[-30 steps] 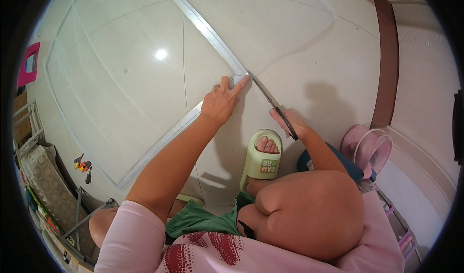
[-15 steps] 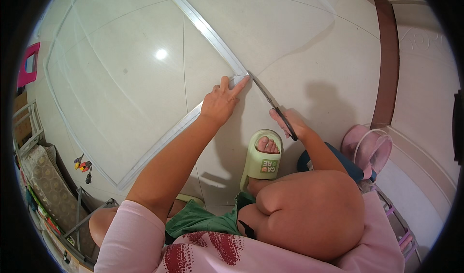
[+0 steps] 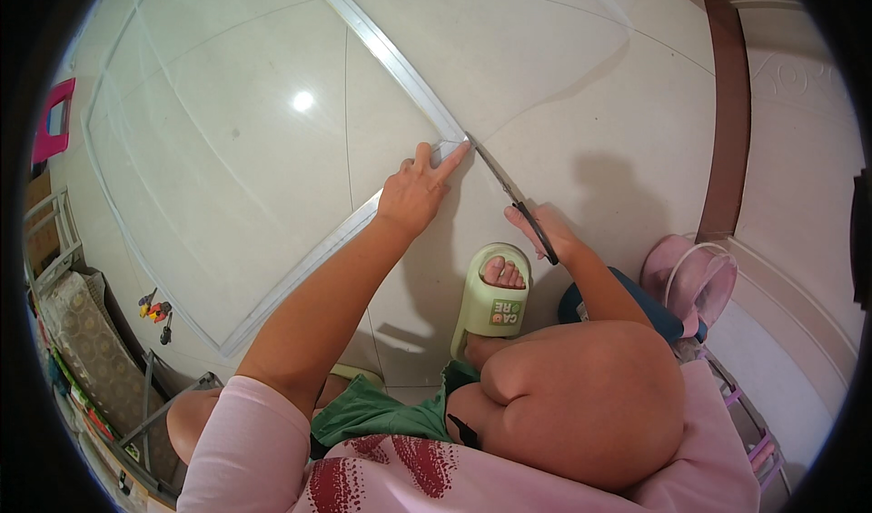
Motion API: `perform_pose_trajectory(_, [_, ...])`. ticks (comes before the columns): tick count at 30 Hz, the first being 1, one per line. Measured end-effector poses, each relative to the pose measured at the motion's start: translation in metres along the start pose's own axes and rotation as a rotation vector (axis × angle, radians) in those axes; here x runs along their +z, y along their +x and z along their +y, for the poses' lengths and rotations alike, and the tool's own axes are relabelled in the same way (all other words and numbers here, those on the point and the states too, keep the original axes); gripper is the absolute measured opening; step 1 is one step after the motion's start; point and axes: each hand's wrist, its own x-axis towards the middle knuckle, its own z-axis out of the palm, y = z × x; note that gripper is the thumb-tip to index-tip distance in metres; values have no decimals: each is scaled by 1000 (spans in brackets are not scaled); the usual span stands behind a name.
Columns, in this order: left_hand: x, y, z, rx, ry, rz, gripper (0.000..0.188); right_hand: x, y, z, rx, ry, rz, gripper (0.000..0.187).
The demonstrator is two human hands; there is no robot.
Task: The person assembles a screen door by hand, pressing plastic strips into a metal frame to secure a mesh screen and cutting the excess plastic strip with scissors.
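Observation:
A large frame of pale metal strips point(image 3: 386, 54) lies flat on the floor, with thin see-through mesh point(image 3: 209, 177) stretched across it and spreading past its right side. My left hand point(image 3: 418, 190) presses on the frame's near right corner, fingers spread, index fingertip at the very corner. My right hand point(image 3: 548, 229) is closed round the black handles of a pair of scissors point(image 3: 506, 186). The scissors' tips touch the corner beside my left index fingertip. Whether the blades are parted is too fine to tell.
Small red, yellow and black tools point(image 3: 158, 313) lie by the frame's left corner. A metal rack point(image 3: 64, 268) and a pink plastic object point(image 3: 56, 120) stand at the left. A pink bucket point(image 3: 695, 277) sits at the right, near the wall. My foot in a green slipper point(image 3: 490, 304) is below the scissors.
The scissors and my right hand have shifted very slightly at the handles. My left hand and the frame stay where they were.

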Motion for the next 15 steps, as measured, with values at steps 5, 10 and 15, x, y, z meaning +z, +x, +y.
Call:
perform_pose_trajectory(5, [2,1,1,3,19,5,75,0,0,2,-87,-132,78,69])
perform_pose_trajectory(10, [5,-2,-1,22,-6,71,73,-1,0,-1,-46,-161,71,68])
perform_pose_trajectory(15, [11,5,-4,-29,-67,77,68,1,5,13,-103,-97,105,68])
